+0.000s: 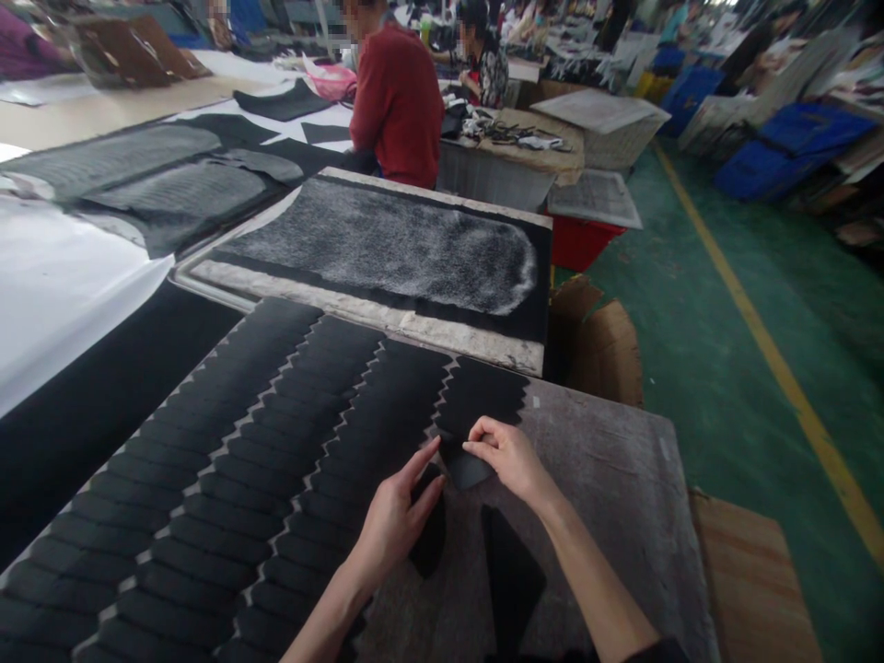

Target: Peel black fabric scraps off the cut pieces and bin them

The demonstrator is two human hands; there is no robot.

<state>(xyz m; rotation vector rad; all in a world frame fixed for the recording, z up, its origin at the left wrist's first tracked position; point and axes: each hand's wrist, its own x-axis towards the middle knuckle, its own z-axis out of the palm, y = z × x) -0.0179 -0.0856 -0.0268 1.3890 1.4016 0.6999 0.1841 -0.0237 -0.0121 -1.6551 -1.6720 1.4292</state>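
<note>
Right hand (pixel 507 456): thumb and fingertips pinch the edge of a thin black piece (pixel 471 471).
Left hand (pixel 395 517): index finger reaches the piece's left edge, perhaps to line it up; thumb apart. Whether hidden fingers grip the dark rounded piece (pixel 432 539) below, I cannot tell.
Pinched piece: at the near end of the rightmost row, above the grey-brown board (pixel 608 497); flat, smooth, faintly sheeny.
Overlapping rows (pixel 276 442): stepped, probably to leave each strip's edge exposed.

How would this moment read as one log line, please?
right hand: pinching thin flat black piece | left hand: close beside it | overlapping black pieces: rows on grey board
</note>
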